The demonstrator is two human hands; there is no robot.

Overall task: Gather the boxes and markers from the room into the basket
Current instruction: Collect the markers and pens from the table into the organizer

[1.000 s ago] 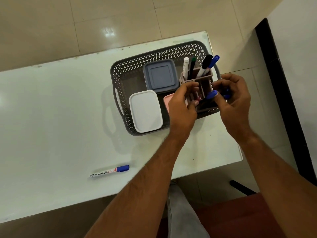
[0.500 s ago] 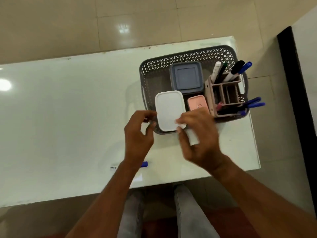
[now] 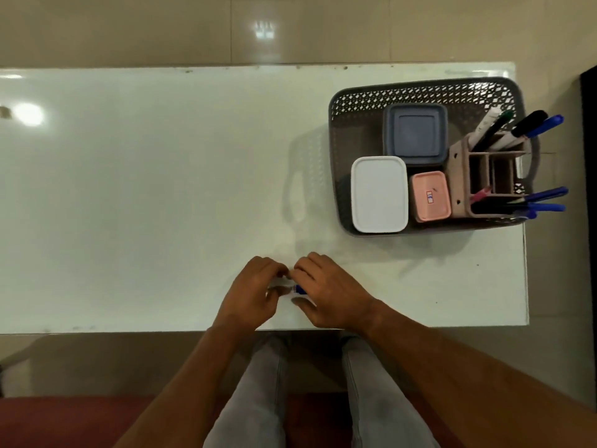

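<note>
White desk [image 3: 161,189] stands on a beige tiled floor [image 3: 129,27]; near its front edge both hands meet over a blue-capped marker [image 3: 299,289]. Left hand [image 3: 255,292] and right hand [image 3: 326,292] curl their fingers round it; the grey basket [image 3: 420,92] sits well apart at the right end, holding a white box [image 3: 378,194], a grey-blue box [image 3: 415,134], a pink box [image 3: 430,196] and a marker holder [image 3: 458,176].

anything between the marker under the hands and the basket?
Nothing visible. The marker, held by the left hand and right hand, has bare table up to the basket. The white box fills the near-left corner inside.
</note>
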